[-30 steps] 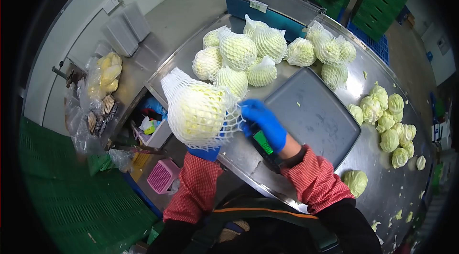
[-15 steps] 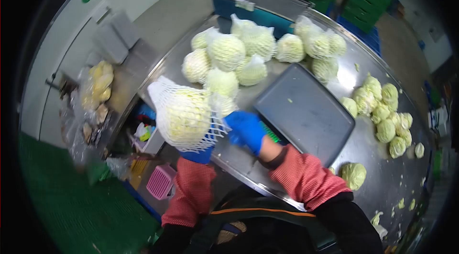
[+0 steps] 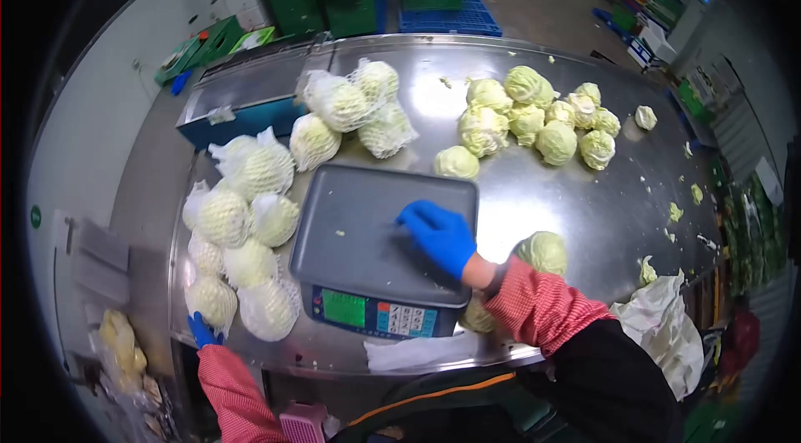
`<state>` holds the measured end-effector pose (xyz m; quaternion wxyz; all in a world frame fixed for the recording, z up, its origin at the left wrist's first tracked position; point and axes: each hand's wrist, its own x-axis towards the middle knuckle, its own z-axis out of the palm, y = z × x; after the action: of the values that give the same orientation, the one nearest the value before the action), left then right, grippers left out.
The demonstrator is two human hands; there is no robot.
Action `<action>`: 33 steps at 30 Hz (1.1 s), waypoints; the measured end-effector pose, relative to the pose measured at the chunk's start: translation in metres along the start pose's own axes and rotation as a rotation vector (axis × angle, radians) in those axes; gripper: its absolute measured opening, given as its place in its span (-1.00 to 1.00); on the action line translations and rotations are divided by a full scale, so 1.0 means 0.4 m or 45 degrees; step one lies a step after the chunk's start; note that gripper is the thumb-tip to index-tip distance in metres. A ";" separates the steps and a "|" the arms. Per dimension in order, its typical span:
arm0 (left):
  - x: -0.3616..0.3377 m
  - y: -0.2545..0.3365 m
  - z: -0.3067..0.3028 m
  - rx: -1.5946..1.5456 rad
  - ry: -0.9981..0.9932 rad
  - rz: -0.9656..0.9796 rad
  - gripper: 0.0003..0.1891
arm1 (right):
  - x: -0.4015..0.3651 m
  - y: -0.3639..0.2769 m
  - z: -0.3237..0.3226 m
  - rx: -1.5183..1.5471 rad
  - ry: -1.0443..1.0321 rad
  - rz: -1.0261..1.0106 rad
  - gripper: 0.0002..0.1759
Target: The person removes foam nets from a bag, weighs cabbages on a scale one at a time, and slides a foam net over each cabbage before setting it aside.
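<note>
Right hand [image 3: 438, 234] open, empty on scale [image 3: 359, 209]; left hand [image 3: 203, 330] grip hidden beside netted cabbage [image 3: 213, 299], which may roll off the worktop [image 3: 584, 201] edge.

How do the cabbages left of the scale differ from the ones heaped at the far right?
The left cabbages are each wrapped in white mesh netting; the far-right cabbages are bare, leaves showing. The netted ones look paler, the bare ones greener. The netted ones crowd close beside the scale; the bare heap lies apart from it. Both are round heads on the same steel table.
</note>
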<state>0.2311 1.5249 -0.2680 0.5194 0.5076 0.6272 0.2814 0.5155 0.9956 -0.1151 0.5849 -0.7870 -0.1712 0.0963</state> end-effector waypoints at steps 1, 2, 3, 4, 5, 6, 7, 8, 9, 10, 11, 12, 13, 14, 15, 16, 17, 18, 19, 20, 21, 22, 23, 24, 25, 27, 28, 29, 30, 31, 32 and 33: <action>0.010 0.012 0.025 0.055 0.057 0.077 -0.28 | 0.030 0.029 -0.061 -0.189 0.095 0.021 -0.62; 0.009 0.024 0.044 0.106 0.120 0.152 -0.30 | 0.070 0.059 -0.127 -0.378 0.183 0.041 -0.55; 0.001 0.044 0.066 0.153 0.186 0.231 -0.32 | 0.114 0.090 -0.192 -0.540 0.267 0.088 -0.42; -0.089 0.088 0.109 0.264 0.207 0.762 -0.39 | 0.164 0.130 -0.261 -0.696 0.356 0.137 -0.27; -0.252 0.176 0.219 0.359 0.223 1.322 -0.45 | 0.251 0.223 -0.373 -0.671 0.468 0.226 -0.12; -0.380 0.233 0.302 0.118 -0.195 1.139 -0.49 | 0.320 0.298 -0.441 -0.662 0.551 0.315 0.03; -0.500 0.281 0.395 -0.119 -0.600 0.926 -0.54 | 0.374 0.324 -0.475 -0.392 0.445 0.622 0.12; -0.596 0.311 0.485 -0.052 -0.902 0.905 -0.54 | 0.413 0.352 -0.500 -0.110 0.327 0.918 0.21; -0.611 0.325 0.602 0.061 -1.205 0.786 -0.52 | 0.448 0.401 -0.507 0.018 0.308 0.921 0.27; -0.693 0.325 0.732 0.237 -1.383 1.031 -0.53 | 0.488 0.475 -0.500 0.140 0.258 0.802 0.25; -0.812 0.337 0.836 0.061 -1.592 0.862 -0.52 | 0.510 0.515 -0.479 0.260 0.210 0.682 0.23; -0.930 0.358 0.914 0.259 -1.661 0.981 -0.48 | 0.518 0.556 -0.474 0.366 0.187 0.706 0.16; -0.989 0.344 1.021 0.199 -1.805 0.586 -0.43 | 0.514 0.559 -0.465 0.471 0.165 0.732 0.10; -0.986 0.287 1.147 0.155 -1.874 0.460 -0.37 | 0.475 0.493 -0.467 0.563 0.168 0.903 0.00; -1.032 0.262 1.234 0.178 -1.820 0.394 -0.32 | 0.460 0.480 -0.471 0.621 0.156 0.913 -0.18; -1.077 0.239 1.312 0.200 -1.768 0.330 -0.27 | 0.436 0.464 -0.487 0.688 0.057 0.828 -0.24; -1.083 0.193 1.412 0.312 -1.662 0.458 -0.24 | 0.423 0.476 -0.498 0.724 0.043 0.788 -0.26; -1.111 0.175 1.453 0.341 -1.671 0.408 -0.23 | 0.407 0.487 -0.506 0.763 0.029 0.751 -0.27; -1.141 0.160 1.492 0.371 -1.680 0.358 -0.21 | 0.394 0.492 -0.510 0.845 0.025 0.674 -0.29; -1.194 0.175 1.481 0.320 -1.800 0.127 -0.22 | 0.389 0.500 -0.510 0.883 0.038 0.624 -0.32; -1.239 0.195 1.463 0.273 -1.907 -0.110 -0.23 | 0.380 0.507 -0.511 0.870 0.090 0.583 -0.28; -1.257 0.204 1.450 0.277 -1.905 -0.084 -0.24 | 0.371 0.511 -0.512 0.862 0.146 0.543 -0.25; -1.259 0.213 1.429 0.283 -1.903 -0.059 -0.24 | 0.356 0.490 -0.516 0.821 0.183 0.472 -0.22; -1.256 0.221 1.398 0.290 -1.903 -0.037 -0.25 | 0.331 0.467 -0.519 0.777 0.220 0.405 -0.19; -1.256 0.242 1.344 0.230 -1.896 0.129 -0.29 | 0.300 0.419 -0.522 0.727 0.255 0.340 -0.16; -1.262 0.297 1.189 0.125 -1.827 0.377 -0.35 | 0.240 0.328 -0.493 0.699 0.261 0.035 0.03; -1.267 0.317 1.105 0.081 -1.768 0.455 -0.38 | 0.198 0.270 -0.475 0.514 0.267 -0.039 0.12; -1.276 0.328 1.031 -0.025 -1.881 0.573 -0.40 | 0.154 0.212 -0.457 0.347 0.212 -0.045 0.19; -1.213 0.299 0.999 -0.109 -1.928 0.578 -0.41 | 0.127 0.209 -0.404 0.273 0.207 -0.138 0.23; -1.150 0.269 0.967 -0.194 -1.978 0.581 -0.42 | 0.081 0.163 -0.375 0.044 0.185 -0.171 0.21; -1.029 0.205 0.960 -0.246 -1.960 0.469 -0.42 | 0.041 0.132 -0.341 0.068 0.098 -0.145 0.20; -0.994 0.174 0.887 -0.363 -2.027 0.333 -0.45 | 0.020 0.117 -0.308 -0.016 -0.036 -0.146 0.20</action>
<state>0.5656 1.1164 -0.1685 0.8316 0.5536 -0.0354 -0.0279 0.5736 0.8771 -0.1228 0.5821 -0.7780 -0.2249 0.0726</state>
